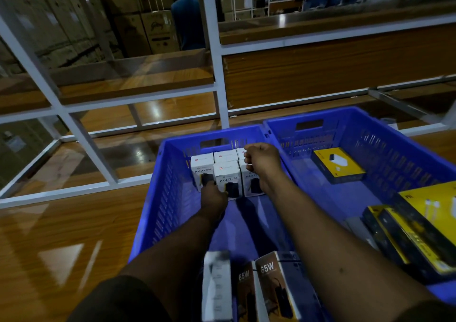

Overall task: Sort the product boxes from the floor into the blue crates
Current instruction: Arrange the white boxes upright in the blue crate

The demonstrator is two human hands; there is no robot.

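We reach both arms into the left blue crate (172,198) at the centre of the frame; white boxes (227,173) marked HALLEY 20K stand upright in two rows against its far wall, touching one another; our left hand (213,198) is at the lower front of the middle front-row box, fingers curled against it, though we cannot tell whether that grip truly closes on the box; our right hand (262,161) is a curled fist above the right-hand boxes, and we cannot tell if its grip holds anything; the right blue crate (394,154) sits touching the first, and in it a yellow and black box (338,165) lies flat near the far end, with more yellow boxes (424,228) stacked at the right edge of the frame; at the bottom centre, boxes marked 65W (269,287) and a white box (217,284) stand close to us; the wooden floor (61,235) shines at lower left; a person in blue (187,21) stands at the top centre beyond a white frame (217,50).
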